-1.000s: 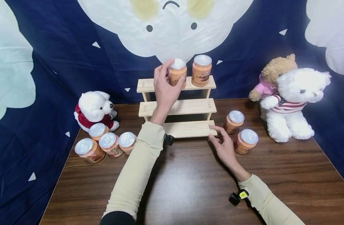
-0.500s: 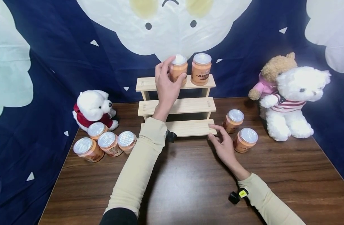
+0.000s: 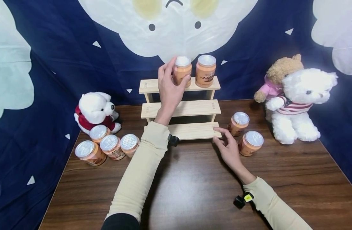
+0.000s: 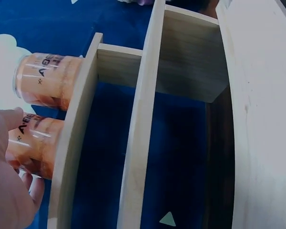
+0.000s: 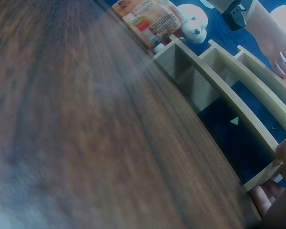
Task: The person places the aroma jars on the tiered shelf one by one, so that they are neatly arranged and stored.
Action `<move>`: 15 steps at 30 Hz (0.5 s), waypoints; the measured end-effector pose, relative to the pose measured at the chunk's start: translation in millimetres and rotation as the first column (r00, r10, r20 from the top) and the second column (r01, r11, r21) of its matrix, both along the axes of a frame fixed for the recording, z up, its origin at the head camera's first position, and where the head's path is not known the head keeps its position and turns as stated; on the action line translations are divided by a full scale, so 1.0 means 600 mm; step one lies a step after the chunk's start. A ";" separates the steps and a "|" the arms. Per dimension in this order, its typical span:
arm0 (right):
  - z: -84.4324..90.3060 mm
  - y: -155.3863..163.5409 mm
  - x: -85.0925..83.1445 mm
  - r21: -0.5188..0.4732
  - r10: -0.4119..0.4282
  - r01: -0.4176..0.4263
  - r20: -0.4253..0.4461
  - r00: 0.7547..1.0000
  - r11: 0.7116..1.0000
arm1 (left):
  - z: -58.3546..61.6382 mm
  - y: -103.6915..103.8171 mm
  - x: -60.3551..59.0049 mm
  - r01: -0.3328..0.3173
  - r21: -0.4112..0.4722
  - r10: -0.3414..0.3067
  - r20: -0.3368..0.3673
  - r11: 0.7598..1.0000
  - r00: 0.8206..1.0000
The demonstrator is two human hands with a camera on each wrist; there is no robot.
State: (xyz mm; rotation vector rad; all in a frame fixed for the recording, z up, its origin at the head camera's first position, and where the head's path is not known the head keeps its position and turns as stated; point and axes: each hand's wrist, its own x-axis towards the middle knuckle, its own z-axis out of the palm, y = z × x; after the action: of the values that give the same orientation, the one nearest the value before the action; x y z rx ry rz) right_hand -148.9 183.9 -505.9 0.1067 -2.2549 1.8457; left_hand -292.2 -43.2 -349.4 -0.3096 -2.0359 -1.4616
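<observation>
Eight orange jars with silver lids are in view. Two stand on the top step of the three-step wooden riser [image 3: 180, 109]: the left hand [image 3: 169, 86] wraps fingers and thumb around the left jar [image 3: 181, 71], which sits upright at about 12 o'clock from the table's middle, just beside the second jar [image 3: 205, 71] without clearly touching it. Four more jars [image 3: 110, 147] cluster at 9 o'clock on the wooden table [image 3: 193, 188], packed together, and two jars [image 3: 245, 132] stand at 2 o'clock, near each other.

The right hand [image 3: 229, 147] lies with fingers relaxed and extended, fingertips touching the right end of the lowest step; it holds nothing.

Three plush toys are present: a white bear in red [image 3: 95, 110] at 10 o'clock, and at 2 o'clock a white bear in a striped shirt [image 3: 303, 102] with a tan bear in pink [image 3: 279, 75] partly hidden behind it.

The left wrist view shows both shelf jars from the side, lids cut off behind the top board. The right wrist view is mostly blurred tabletop; only a few fingertips [image 5: 264, 200] show at the corner.
</observation>
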 end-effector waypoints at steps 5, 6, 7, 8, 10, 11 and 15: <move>-0.001 0.000 -0.001 -0.001 0.000 0.000 0.000 1.000 1.000 | 0.007 -0.005 0.016 -0.043 -0.025 0.042 -0.028 0.999 0.999; -0.001 0.000 -0.001 -0.003 -0.001 0.001 0.000 1.000 1.000 | 0.009 -0.006 0.021 -0.049 -0.029 0.048 -0.032 0.998 0.998; 0.000 0.000 -0.002 -0.002 -0.001 0.001 -0.001 1.000 1.000 | 0.011 -0.007 0.025 -0.054 -0.032 0.053 -0.038 0.998 0.998; 0.000 -0.001 -0.002 -0.002 -0.001 0.001 -0.002 1.000 1.000 | 0.013 -0.008 0.030 -0.054 -0.030 0.053 -0.041 0.998 0.998; 0.001 -0.001 -0.002 -0.001 0.001 -0.001 -0.005 1.000 1.000 | 0.015 -0.009 0.038 -0.048 -0.023 0.047 -0.050 0.999 0.998; 0.000 -0.001 -0.001 0.000 0.003 -0.003 -0.006 1.000 1.000 | 0.017 -0.009 0.043 -0.044 -0.019 0.043 -0.053 0.999 0.998; -0.001 -0.001 0.000 0.002 0.007 -0.007 -0.008 1.000 1.000 | 0.019 -0.010 0.060 -0.029 0.008 0.030 -0.086 1.000 0.996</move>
State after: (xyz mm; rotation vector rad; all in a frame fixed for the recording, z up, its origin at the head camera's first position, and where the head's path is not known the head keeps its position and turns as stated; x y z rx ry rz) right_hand -148.9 183.5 -506.3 0.1232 -2.2538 1.8433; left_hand -256.3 -49.1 -337.9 -0.3320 -1.9588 -1.4131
